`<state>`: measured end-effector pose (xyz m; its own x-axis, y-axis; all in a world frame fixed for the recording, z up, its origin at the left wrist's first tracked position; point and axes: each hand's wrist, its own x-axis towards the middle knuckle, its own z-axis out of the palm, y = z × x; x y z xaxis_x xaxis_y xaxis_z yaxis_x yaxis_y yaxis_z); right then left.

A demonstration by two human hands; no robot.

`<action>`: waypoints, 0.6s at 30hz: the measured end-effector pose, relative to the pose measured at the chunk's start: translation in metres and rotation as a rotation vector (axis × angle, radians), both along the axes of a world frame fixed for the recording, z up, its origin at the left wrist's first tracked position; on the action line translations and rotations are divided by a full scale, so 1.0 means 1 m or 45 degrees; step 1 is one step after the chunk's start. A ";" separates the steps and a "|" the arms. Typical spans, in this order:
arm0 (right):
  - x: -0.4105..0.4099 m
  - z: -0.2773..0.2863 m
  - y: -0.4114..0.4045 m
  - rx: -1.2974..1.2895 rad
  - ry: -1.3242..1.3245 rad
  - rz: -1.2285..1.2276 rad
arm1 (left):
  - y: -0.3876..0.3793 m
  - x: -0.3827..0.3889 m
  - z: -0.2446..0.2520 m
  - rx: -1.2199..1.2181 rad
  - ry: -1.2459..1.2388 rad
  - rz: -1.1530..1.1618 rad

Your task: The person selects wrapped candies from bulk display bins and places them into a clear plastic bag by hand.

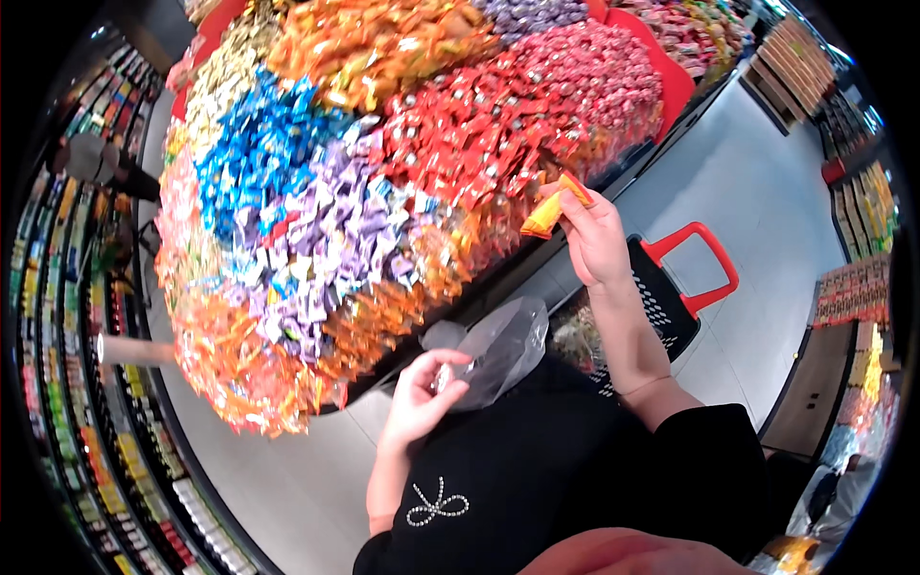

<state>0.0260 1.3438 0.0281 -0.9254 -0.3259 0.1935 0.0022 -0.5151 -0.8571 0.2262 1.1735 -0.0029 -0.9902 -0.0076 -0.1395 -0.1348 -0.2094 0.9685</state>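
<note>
My right hand (595,233) pinches wrapped candies (544,215) in yellow-orange wrappers, above the near edge of a large candy display. Lower and to the left, my left hand (425,395) grips the gathered top of a clear plastic bag (507,345), which hangs open in front of my body. Whether anything lies inside the bag is hard to make out. Beyond both hands, wrapped candies are heaped by colour: red ones (467,129), purple-and-white ones (338,208), blue ones (259,151) and orange ones (388,43).
A black shopping basket (658,302) with a red handle (734,277) stands on the floor at my right and holds some goods. Stocked shelves (79,345) curve along the left. Another person (100,162) is at the far left. Boxed goods (855,295) are stacked at the right.
</note>
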 end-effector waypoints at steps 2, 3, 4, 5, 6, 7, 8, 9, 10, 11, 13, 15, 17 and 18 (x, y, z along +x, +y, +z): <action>-0.014 -0.003 0.017 0.060 0.045 -0.137 | 0.002 -0.003 -0.002 -0.001 -0.008 -0.013; -0.021 -0.005 0.024 0.127 0.059 -0.237 | 0.002 -0.005 -0.001 0.000 -0.016 -0.017; -0.027 -0.008 0.030 0.135 0.063 -0.276 | 0.003 -0.006 -0.005 -0.015 0.006 -0.021; -0.032 -0.011 0.036 0.128 0.075 -0.286 | 0.003 -0.008 -0.003 -0.016 0.006 -0.044; -0.036 -0.012 0.039 0.150 0.073 -0.320 | 0.003 -0.011 -0.003 -0.006 0.003 -0.054; -0.039 -0.012 0.041 0.173 0.070 -0.350 | 0.004 -0.013 -0.002 0.005 -0.002 -0.061; -0.042 -0.012 0.042 0.172 0.057 -0.372 | 0.004 -0.015 -0.003 0.020 -0.020 -0.062; -0.046 -0.012 0.042 0.165 0.063 -0.368 | 0.005 -0.018 -0.003 0.014 -0.013 -0.058; -0.050 -0.013 0.041 0.173 0.059 -0.390 | 0.006 -0.019 -0.003 -0.002 -0.022 -0.065; -0.055 -0.013 0.038 0.181 0.055 -0.410 | 0.006 -0.021 -0.003 -0.017 -0.032 -0.069; -0.066 -0.006 0.028 0.212 0.018 -0.447 | 0.008 -0.023 -0.001 -0.015 -0.033 -0.072; -0.084 0.002 0.014 0.208 -0.035 -0.362 | 0.007 -0.025 -0.002 -0.031 -0.032 -0.075; -0.118 -0.005 0.005 0.272 -0.067 -0.243 | 0.007 -0.027 -0.003 -0.030 -0.028 -0.071; -0.134 -0.004 -0.006 0.329 -0.027 -0.205 | 0.007 -0.027 -0.004 -0.023 -0.033 -0.067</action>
<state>-0.1076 1.3374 0.0240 -0.9721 -0.2106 0.1031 -0.0422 -0.2754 -0.9604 0.1988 1.1801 -0.0066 -0.9853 0.0419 -0.1655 -0.1704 -0.1834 0.9681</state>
